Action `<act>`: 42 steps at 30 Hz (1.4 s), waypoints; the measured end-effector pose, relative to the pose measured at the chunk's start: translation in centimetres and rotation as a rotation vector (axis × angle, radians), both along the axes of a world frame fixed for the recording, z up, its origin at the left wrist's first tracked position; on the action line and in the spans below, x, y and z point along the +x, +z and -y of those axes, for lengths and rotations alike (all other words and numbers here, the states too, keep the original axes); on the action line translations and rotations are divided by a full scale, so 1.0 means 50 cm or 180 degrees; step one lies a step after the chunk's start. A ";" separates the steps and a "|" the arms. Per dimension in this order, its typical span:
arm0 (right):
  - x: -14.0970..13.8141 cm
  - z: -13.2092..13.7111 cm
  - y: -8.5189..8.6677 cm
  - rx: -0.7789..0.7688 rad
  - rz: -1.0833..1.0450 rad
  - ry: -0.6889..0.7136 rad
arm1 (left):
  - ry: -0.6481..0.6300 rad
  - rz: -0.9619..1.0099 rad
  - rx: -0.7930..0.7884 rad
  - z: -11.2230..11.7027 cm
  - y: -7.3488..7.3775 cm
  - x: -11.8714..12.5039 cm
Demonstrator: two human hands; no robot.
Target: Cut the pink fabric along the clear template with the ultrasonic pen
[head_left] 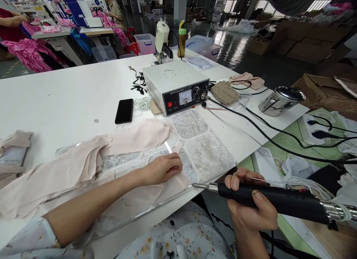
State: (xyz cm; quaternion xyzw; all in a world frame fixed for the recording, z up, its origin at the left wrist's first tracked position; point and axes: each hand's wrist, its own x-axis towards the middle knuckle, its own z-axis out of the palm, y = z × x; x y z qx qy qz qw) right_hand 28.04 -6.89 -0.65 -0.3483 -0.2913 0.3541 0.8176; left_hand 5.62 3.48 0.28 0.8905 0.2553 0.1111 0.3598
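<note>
I see the right hand (255,212) clamped around the tool (290,202), tip (200,185) at the corner of the cloth (174,186) on the mat (210,155). The left hand (163,168) covers cloth; pinching or pressing, I can't tell. If it slips, cloth could skew.

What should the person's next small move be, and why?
Probably ease the tip of the tool along the cloth's edge: the right hand grips the tool with its tip at the cloth's corner, while the left hand rests on that cloth. Whether tip and cloth touch is unclear.
</note>
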 end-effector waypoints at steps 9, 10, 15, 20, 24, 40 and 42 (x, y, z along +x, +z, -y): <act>-0.013 0.008 -0.004 0.0004 0.0103 0.0004 | 0.0005 0.0038 0.0463 0.014 -0.012 -0.002; -0.015 0.008 -0.005 0.0022 0.0137 -0.0011 | -0.0069 0.0079 0.0708 0.016 -0.014 -0.002; -0.015 0.013 -0.009 0.0062 0.0154 -0.0024 | -0.0919 0.0253 0.1800 0.024 -0.018 0.000; -0.015 0.015 -0.004 0.0012 0.0169 -0.0019 | -0.1175 0.0136 0.2070 0.021 -0.019 0.003; -0.017 0.016 0.006 -0.0008 0.0151 -0.0015 | -0.1229 0.0049 0.2122 0.020 -0.020 0.004; -0.012 0.022 0.006 -0.0077 0.0161 0.0098 | -0.1378 0.0122 0.2692 0.023 -0.012 0.006; -0.012 0.023 0.005 -0.0100 0.0167 0.0083 | -0.1347 0.0183 0.2736 0.026 -0.012 0.007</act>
